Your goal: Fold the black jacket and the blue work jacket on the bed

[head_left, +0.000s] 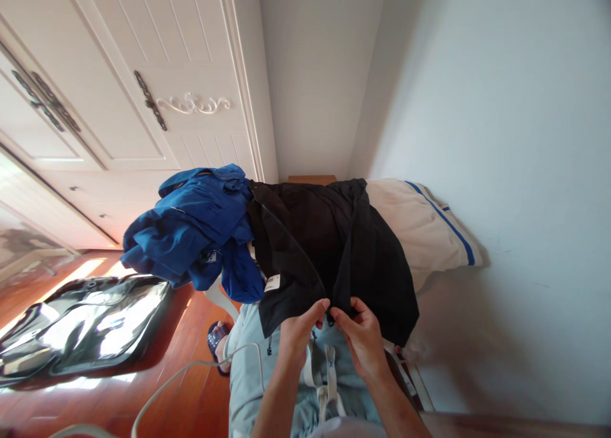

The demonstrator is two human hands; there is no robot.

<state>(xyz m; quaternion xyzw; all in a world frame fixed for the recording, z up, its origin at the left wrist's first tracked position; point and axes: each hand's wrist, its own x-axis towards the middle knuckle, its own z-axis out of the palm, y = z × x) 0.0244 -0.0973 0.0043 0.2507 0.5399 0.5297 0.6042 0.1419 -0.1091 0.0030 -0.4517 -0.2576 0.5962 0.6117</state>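
Observation:
A black jacket [291, 260] lies spread in front of me with its front parted and the lower hem toward me. My left hand [303, 328] pinches the bottom of its left front edge between thumb and fingers. Close beside it, my right hand [361, 336] grips the lower end of the other front edge. A small dark zipper end [330, 321] shows between the two hands. On the left panel is a white label [272, 282], and a cord with a toggle [269, 347] dangles from the hem. The sleeves cannot be made out.
A crumpled blue garment [200, 228] lies left of the jacket. Cream cloth with a blue stripe [405, 221] is on the right, by the wall. An open suitcase [95, 326] rests on the wooden floor. A white cable [176, 374] crosses my lap. White cabinets [119, 94] stand behind.

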